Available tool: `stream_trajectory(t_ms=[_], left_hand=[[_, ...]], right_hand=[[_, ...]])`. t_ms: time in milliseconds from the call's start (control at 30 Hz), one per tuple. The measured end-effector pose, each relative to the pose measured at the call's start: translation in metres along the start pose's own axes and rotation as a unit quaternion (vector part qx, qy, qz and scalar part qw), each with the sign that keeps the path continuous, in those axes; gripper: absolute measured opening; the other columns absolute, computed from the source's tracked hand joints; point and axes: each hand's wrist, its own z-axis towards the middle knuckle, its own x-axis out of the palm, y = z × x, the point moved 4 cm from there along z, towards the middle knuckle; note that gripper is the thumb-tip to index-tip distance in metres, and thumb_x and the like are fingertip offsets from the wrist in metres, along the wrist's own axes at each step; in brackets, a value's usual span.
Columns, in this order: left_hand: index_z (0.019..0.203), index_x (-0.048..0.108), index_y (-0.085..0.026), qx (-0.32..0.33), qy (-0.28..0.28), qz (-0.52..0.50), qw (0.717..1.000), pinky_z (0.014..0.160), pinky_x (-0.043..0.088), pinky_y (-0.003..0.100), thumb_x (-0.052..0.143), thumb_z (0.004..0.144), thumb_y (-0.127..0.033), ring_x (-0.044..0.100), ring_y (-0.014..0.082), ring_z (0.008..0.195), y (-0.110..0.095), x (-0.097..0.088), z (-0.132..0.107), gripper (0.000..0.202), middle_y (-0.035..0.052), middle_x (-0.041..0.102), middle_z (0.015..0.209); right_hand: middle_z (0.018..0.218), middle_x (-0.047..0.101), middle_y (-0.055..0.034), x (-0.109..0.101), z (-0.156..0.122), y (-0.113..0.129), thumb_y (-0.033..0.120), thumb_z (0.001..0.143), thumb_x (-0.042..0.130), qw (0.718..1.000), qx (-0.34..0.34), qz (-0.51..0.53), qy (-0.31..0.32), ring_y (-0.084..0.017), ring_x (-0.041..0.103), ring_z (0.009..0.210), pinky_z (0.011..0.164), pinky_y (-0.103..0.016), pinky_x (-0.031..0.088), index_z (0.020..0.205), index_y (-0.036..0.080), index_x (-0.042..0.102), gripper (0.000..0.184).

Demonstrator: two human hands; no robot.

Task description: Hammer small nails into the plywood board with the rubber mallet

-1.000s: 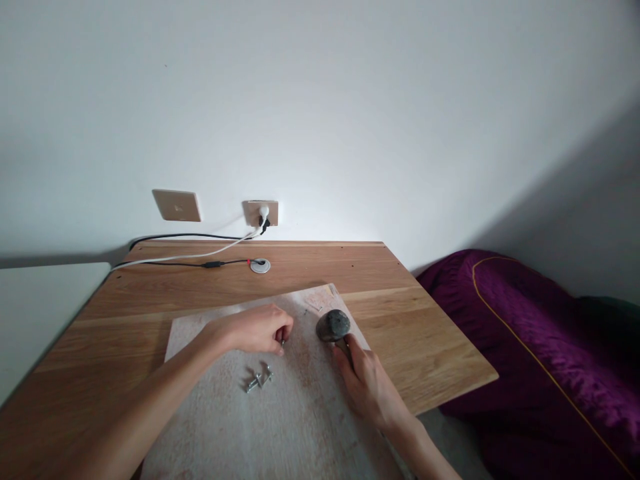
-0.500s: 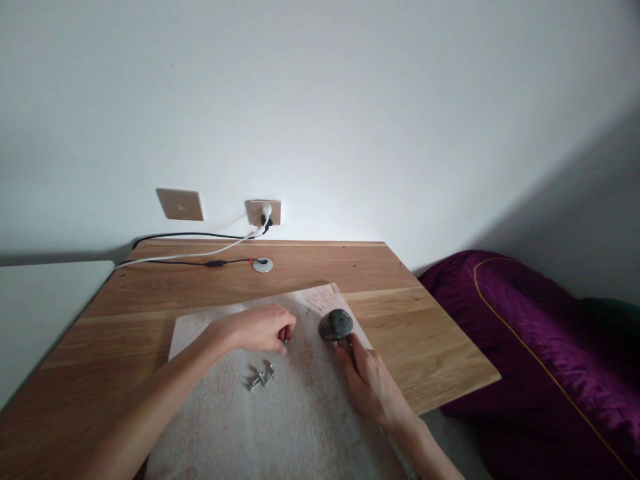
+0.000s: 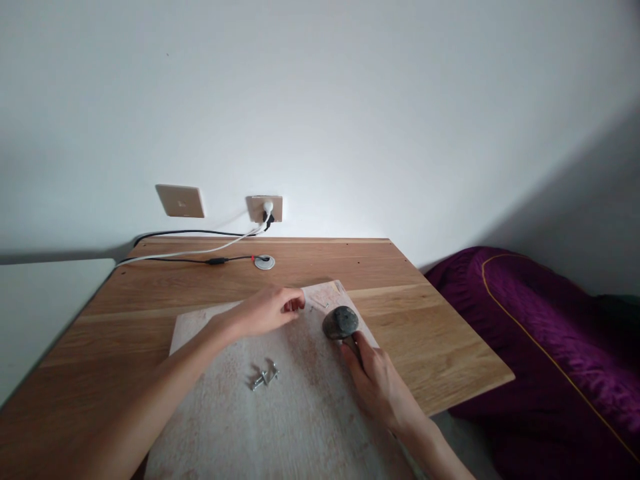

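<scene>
My left hand (image 3: 267, 312) hovers over the far part of a pale worn board (image 3: 295, 413), fingers pinched together on something small that I cannot make out. My right hand (image 3: 376, 383) is wrapped round the handle of a hammer, whose dark rounded head (image 3: 340, 323) rests on the board near its far right corner. A small pile of silver screws or nails (image 3: 265, 377) lies on the board between my forearms.
The board lies on a wooden desk (image 3: 430, 333) against a white wall. At the back are a wall socket (image 3: 267, 208) with plugs, black and white cables (image 3: 190, 255) and a round white grommet (image 3: 264, 262). A purple bedcover (image 3: 540, 347) lies to the right.
My left hand has moved away from the screws toward the board's far edge, closer to the hammer head, still pinched. My right hand and the hammer have barely shifted.
</scene>
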Motion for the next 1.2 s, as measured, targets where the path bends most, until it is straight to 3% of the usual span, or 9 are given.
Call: stream_trajectory(t_ms=[100,233,400,567,1000,1200], left_hand=[[0.097,0.065,-0.019,-0.015,-0.049,0.017,0.999,0.073,0.044,0.028,0.066,0.089,-0.011,0.066,0.0163,0.079,0.010,0.006,0.003,0.012,0.0013,0.073,0.089],[0.087,0.063,-0.019,-0.023,-0.056,0.041,0.997,0.070,0.041,0.028,0.068,0.090,-0.013,0.065,0.0163,0.076,0.014,0.009,0.004,0.008,0.0005,0.071,0.083],[0.082,0.064,-0.019,-0.021,-0.046,0.047,0.998,0.069,0.041,0.026,0.068,0.089,-0.011,0.065,0.0158,0.073,0.014,0.006,0.005,0.011,-0.0002,0.070,0.078],[0.082,0.065,-0.019,-0.016,-0.046,0.046,0.998,0.069,0.040,0.026,0.068,0.087,-0.008,0.064,0.0146,0.070,0.014,0.005,0.004,0.012,-0.0011,0.069,0.076],[0.082,0.061,-0.019,-0.011,-0.052,0.012,0.999,0.068,0.040,0.026,0.063,0.083,-0.007,0.060,0.0141,0.070,0.015,0.014,0.003,0.013,-0.0018,0.067,0.077],[0.081,0.055,-0.020,0.006,-0.081,0.026,0.996,0.068,0.039,0.026,0.065,0.080,-0.009,0.058,0.0147,0.071,0.018,0.023,0.002,0.015,-0.0018,0.062,0.080]], right_hand=[[0.099,0.081,-0.0120,0.001,0.000,-0.002,0.042,0.110,0.037,1.000,-0.003,0.007,-0.002,-0.030,0.078,0.095,0.078,-0.033,0.049,0.111,0.023,0.061,0.031],[0.093,0.080,-0.0105,0.001,0.001,-0.005,0.046,0.110,0.037,1.000,0.001,0.015,0.007,-0.029,0.078,0.089,0.076,-0.033,0.050,0.109,0.024,0.060,0.032],[0.098,0.080,-0.0105,-0.001,0.001,-0.002,0.043,0.109,0.037,1.000,-0.006,0.025,0.010,-0.030,0.078,0.098,0.078,-0.033,0.050,0.114,0.024,0.060,0.030],[0.079,0.075,-0.0083,0.000,-0.001,-0.002,0.046,0.108,0.036,1.000,0.012,-0.007,-0.003,-0.028,0.073,0.073,0.067,-0.034,0.044,0.097,0.026,0.056,0.031],[0.089,0.079,-0.0112,0.000,-0.001,-0.003,0.046,0.109,0.036,1.000,0.006,0.004,0.004,-0.030,0.076,0.085,0.074,-0.036,0.049,0.107,0.023,0.061,0.034],[0.100,0.081,-0.0125,-0.001,0.002,-0.002,0.039,0.108,0.038,1.000,-0.008,0.011,0.005,-0.029,0.077,0.097,0.081,-0.034,0.052,0.115,0.021,0.064,0.032]])
